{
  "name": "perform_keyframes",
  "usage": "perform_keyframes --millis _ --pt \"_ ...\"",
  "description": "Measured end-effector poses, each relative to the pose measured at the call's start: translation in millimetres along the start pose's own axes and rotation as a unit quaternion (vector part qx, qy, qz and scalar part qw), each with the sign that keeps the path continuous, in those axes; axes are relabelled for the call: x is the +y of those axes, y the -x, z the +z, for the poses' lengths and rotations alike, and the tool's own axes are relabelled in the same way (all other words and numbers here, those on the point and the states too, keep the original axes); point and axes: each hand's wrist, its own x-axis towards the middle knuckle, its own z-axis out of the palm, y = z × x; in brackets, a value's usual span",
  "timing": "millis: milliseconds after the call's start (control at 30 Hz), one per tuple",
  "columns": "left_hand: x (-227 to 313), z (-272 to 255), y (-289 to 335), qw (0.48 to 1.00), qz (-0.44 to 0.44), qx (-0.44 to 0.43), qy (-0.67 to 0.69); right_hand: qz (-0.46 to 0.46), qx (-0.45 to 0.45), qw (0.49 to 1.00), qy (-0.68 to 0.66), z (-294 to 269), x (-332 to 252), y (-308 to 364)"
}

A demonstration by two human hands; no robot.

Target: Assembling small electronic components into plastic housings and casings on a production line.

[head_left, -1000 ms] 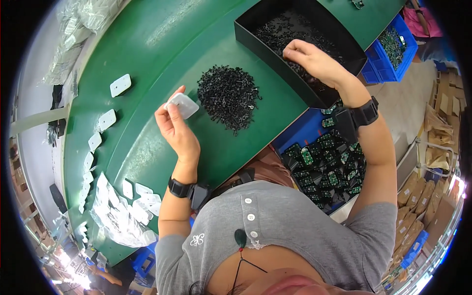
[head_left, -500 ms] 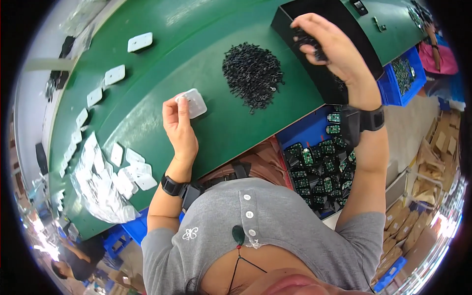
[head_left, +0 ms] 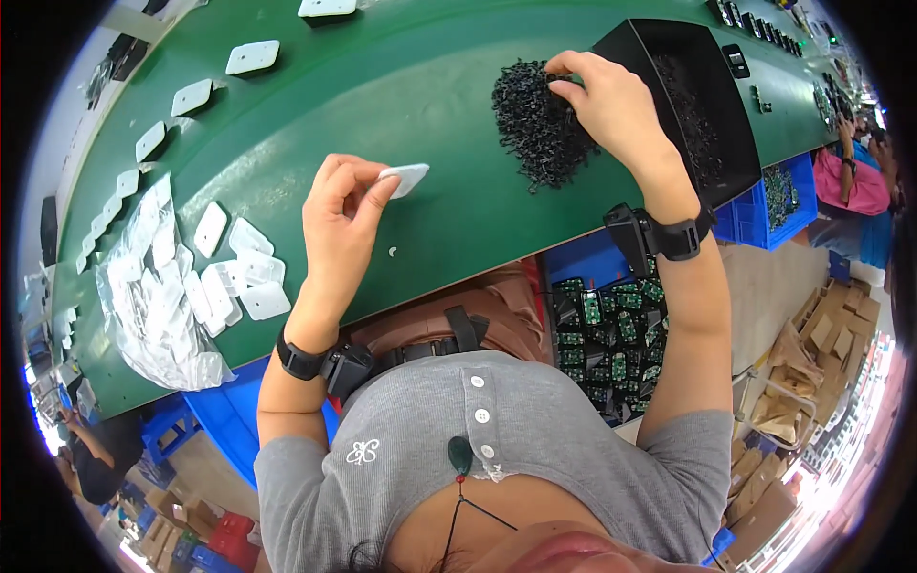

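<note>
Between the thumb and fingers of my left hand (head_left: 342, 210) is a white rounded plastic cover (head_left: 411, 178), tilted nearly edge-on above the green table. My right hand (head_left: 616, 110) reaches to the heap of small black plastic parts (head_left: 537, 129). Its thumb and forefinger come together at the heap's upper right edge; whatever they pinch is too small to make out. A tiny white crescent-shaped piece (head_left: 393, 251) lies on the table near my left wrist. More white covers (head_left: 264, 300) lie loose at the left, beside a clear plastic bag (head_left: 158, 286) of them.
White covers (head_left: 192, 97) stand in a curved row along the table's far left. Right of the heap sits a black bin (head_left: 669, 57) with more black parts. Below the table edge is a crate of green circuit boards (head_left: 611, 334). A blue bin (head_left: 764, 215) and a co-worker are at right.
My right hand has come from over the black bin to the heap, and its handful of black parts is gone. The cover in my left hand has tipped edge-on. The whole view has shifted.
</note>
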Motion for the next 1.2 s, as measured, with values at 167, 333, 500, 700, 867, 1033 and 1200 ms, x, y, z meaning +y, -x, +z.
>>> perform_keyframes --millis 167,333,500,700,867,1033,1200 --pt "4 -8 -1 0.993 -0.051 -0.015 0.105 0.031 0.004 0.999 -0.03 -17 -14 4" --pt "2 -9 13 0.947 -0.105 -0.07 0.297 0.057 0.104 0.992 -0.04 -21 -25 25" --pt "-35 -27 41 0.931 -0.169 -0.075 0.315 0.182 0.076 0.97 -0.142 -5 -65 71" --pt "-54 -68 24 0.936 -0.184 -0.024 0.299 0.097 0.112 0.981 -0.125 38 -69 84" --pt "-29 -68 17 0.956 -0.131 0.012 0.264 0.036 0.153 0.985 -0.072 43 -65 64" --pt "-2 -50 27 0.946 -0.121 -0.028 0.3 0.069 0.167 0.98 -0.081 44 -64 62" --pt "11 -26 8 0.943 -0.06 -0.051 0.325 0.102 0.198 0.975 -0.024 36 -47 54"
